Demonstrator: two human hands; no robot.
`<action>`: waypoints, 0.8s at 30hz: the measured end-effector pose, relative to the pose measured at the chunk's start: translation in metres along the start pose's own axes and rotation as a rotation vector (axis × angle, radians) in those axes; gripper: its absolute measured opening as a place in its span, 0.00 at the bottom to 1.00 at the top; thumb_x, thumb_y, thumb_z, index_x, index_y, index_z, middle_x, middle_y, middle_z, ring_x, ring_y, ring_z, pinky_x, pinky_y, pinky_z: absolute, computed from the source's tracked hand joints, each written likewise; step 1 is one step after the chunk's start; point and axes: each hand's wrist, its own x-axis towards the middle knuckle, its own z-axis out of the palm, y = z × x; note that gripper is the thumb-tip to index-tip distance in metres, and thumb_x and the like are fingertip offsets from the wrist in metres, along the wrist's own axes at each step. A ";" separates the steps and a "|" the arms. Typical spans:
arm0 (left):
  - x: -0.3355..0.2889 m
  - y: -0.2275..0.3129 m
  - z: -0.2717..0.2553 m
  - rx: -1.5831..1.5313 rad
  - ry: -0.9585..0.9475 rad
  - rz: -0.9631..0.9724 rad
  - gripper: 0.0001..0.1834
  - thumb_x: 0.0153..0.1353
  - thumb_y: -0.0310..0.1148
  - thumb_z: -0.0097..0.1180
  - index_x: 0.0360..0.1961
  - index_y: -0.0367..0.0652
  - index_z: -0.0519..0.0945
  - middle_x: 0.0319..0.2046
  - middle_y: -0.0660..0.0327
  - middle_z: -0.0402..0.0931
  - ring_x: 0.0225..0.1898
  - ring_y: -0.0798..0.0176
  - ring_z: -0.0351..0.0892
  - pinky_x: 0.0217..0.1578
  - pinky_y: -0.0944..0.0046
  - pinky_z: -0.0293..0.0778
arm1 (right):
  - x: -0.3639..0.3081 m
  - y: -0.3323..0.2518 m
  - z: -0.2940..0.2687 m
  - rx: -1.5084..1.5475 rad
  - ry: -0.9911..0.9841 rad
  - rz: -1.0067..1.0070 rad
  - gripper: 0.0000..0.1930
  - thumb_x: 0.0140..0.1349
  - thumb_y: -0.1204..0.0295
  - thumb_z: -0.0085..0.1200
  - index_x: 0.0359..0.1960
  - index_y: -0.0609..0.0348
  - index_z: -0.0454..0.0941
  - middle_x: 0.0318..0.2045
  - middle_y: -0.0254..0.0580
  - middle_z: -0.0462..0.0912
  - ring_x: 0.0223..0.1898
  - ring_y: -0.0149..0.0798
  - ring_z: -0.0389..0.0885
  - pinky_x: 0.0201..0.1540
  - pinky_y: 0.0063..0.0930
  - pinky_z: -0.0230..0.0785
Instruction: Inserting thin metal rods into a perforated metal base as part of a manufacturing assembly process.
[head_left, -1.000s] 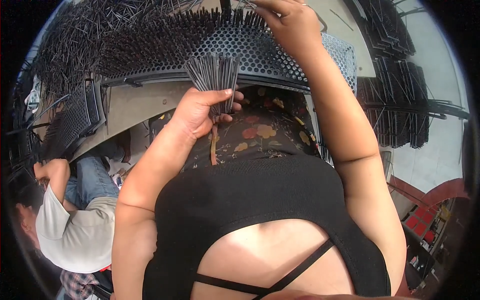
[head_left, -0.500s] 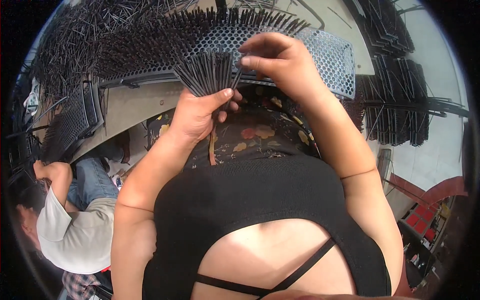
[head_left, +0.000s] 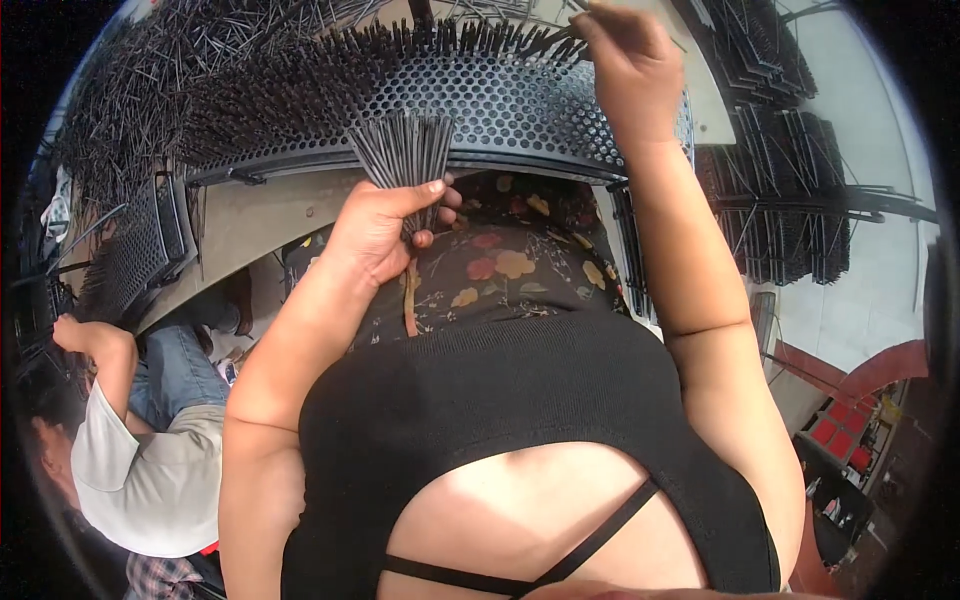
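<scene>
My left hand [head_left: 375, 225] is closed round a bundle of thin dark rods [head_left: 405, 150], which fan out upward in front of the perforated metal tray [head_left: 490, 120]. At the tray's far right edge is my right hand [head_left: 635, 65], its fingers pinched together. A thin dark rod [head_left: 572, 18] seems to show at those fingertips, beside the row of rods standing in the holes. Upright rods [head_left: 290, 95] crowd the tray's left part and run along its far edge. Bare holes show across its middle and right.
A heap of loose rods [head_left: 130, 100] lies at the far left. Below it a smaller perforated tray [head_left: 150, 245] leans by the table edge [head_left: 250, 215]. A co-worker in a grey shirt [head_left: 165, 470] is at the left. Racks of dark rods [head_left: 790, 200] stand at the right.
My right hand has moved from beside the bundle up and right to the tray's far edge. My left hand still grips the bundle, shifted slightly left and down in view.
</scene>
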 end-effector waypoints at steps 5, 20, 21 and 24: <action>0.001 0.001 0.002 0.019 0.014 -0.005 0.12 0.59 0.28 0.59 0.43 0.34 0.78 0.32 0.56 0.80 0.28 0.65 0.78 0.18 0.75 0.67 | 0.005 0.002 0.005 0.017 -0.030 0.000 0.07 0.58 0.78 0.60 0.38 0.64 0.79 0.30 0.41 0.84 0.32 0.29 0.82 0.35 0.23 0.74; -0.001 0.002 0.000 0.027 0.036 0.007 0.12 0.59 0.29 0.60 0.42 0.33 0.80 0.32 0.57 0.81 0.29 0.66 0.78 0.20 0.75 0.66 | 0.006 -0.003 0.005 0.176 -0.072 0.150 0.06 0.59 0.79 0.59 0.37 0.65 0.79 0.29 0.38 0.83 0.30 0.26 0.79 0.33 0.19 0.71; -0.001 0.002 0.000 0.028 0.035 0.007 0.12 0.59 0.29 0.60 0.42 0.33 0.80 0.32 0.57 0.81 0.29 0.66 0.78 0.20 0.75 0.66 | 0.007 -0.002 0.006 0.180 -0.071 0.126 0.06 0.59 0.79 0.60 0.37 0.65 0.78 0.29 0.37 0.83 0.30 0.27 0.79 0.33 0.20 0.71; 0.000 0.001 -0.001 0.030 0.023 0.007 0.12 0.59 0.28 0.60 0.42 0.34 0.80 0.32 0.57 0.81 0.29 0.66 0.78 0.20 0.75 0.66 | 0.008 0.004 0.008 0.185 -0.140 0.033 0.06 0.58 0.79 0.61 0.37 0.64 0.79 0.29 0.38 0.84 0.28 0.28 0.79 0.32 0.21 0.72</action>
